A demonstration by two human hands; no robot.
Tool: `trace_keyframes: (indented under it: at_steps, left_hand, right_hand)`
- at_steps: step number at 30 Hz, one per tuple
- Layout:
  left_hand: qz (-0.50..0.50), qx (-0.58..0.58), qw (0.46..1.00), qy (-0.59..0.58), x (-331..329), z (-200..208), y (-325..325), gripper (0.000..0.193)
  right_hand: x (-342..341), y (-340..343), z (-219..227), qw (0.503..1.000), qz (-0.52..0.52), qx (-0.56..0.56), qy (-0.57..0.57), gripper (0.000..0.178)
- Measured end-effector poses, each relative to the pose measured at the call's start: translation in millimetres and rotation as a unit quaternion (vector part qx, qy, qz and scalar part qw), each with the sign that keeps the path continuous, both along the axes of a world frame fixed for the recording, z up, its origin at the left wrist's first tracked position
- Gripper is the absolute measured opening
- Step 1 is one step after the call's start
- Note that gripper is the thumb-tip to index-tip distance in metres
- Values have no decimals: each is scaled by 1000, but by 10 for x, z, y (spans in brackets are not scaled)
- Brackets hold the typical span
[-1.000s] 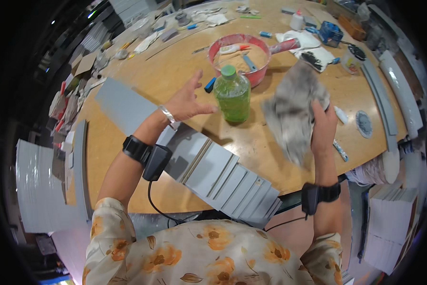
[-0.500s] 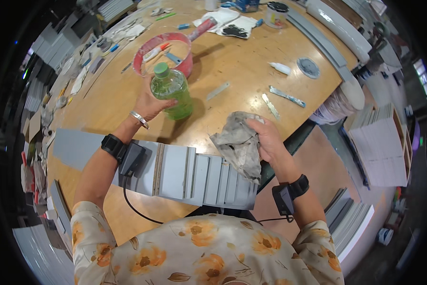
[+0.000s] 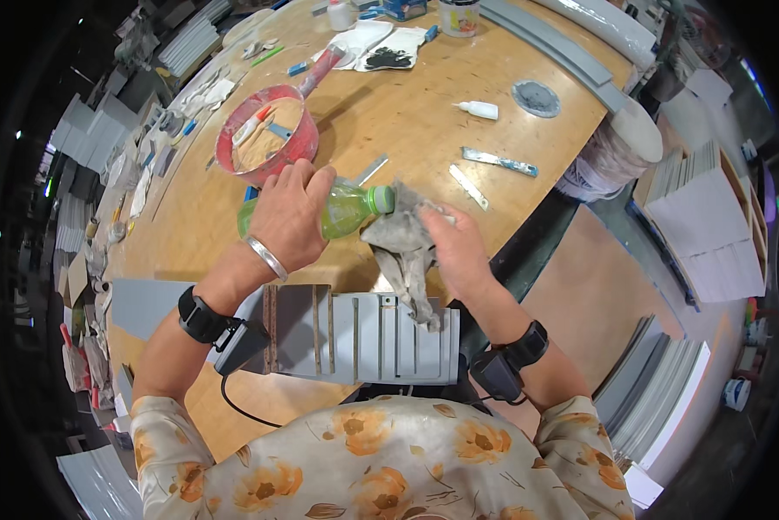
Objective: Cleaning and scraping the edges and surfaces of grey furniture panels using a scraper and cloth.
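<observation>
My left hand (image 3: 287, 212) is wrapped over a clear plastic bottle (image 3: 344, 218) of green liquid, held on its side above the table. Its green cap (image 3: 380, 199) points right, against a crumpled grey rag (image 3: 400, 238). My right hand (image 3: 460, 251) pinches that rag, and its loose end hangs down. Below both hands lies a row of overlapping grey strips and panels (image 3: 372, 347) at the table's near edge. Whether any liquid leaves the bottle cannot be made out.
A red long-handled pan (image 3: 307, 139) of tan powder stands beyond my left hand. Scrapers (image 3: 499, 162), a white squeeze bottle (image 3: 478, 109) and a grey round patch (image 3: 536, 99) lie on the wooden table (image 3: 389, 113). A wrapped bucket (image 3: 619, 147) stands by the right edge.
My left hand has tipped the bottle from upright onto its side, cap to the right. The rag in my right hand has come to the cap. The view has shifted slightly.
</observation>
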State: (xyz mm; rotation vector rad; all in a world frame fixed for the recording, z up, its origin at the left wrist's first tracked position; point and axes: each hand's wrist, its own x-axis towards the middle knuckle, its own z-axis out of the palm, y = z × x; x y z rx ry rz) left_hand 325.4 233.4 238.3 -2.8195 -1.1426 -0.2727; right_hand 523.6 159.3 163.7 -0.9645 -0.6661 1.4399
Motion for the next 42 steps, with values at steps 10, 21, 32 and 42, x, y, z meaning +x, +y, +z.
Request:
trace_keyframes:
  at_steps: [10,21,32,42]
  left_hand:
    - [-21,51,995,87,174,89,-63,41]
    - [9,-15,984,-177,-138,-483,234,78]
    - [167,-192,906,-338,-731,-715,211,76]
    - [230,-72,963,-123,-1064,-484,-116,81]
  right_hand:
    - [26,-11,-248,999,29,-4,35,26]
    - [794,-421,251,965,-121,66,-224,23]
    - [601,-1210,-591,872,-46,17,-488,25]
    - [315,-1455,-743,715,51,100,-690,31]
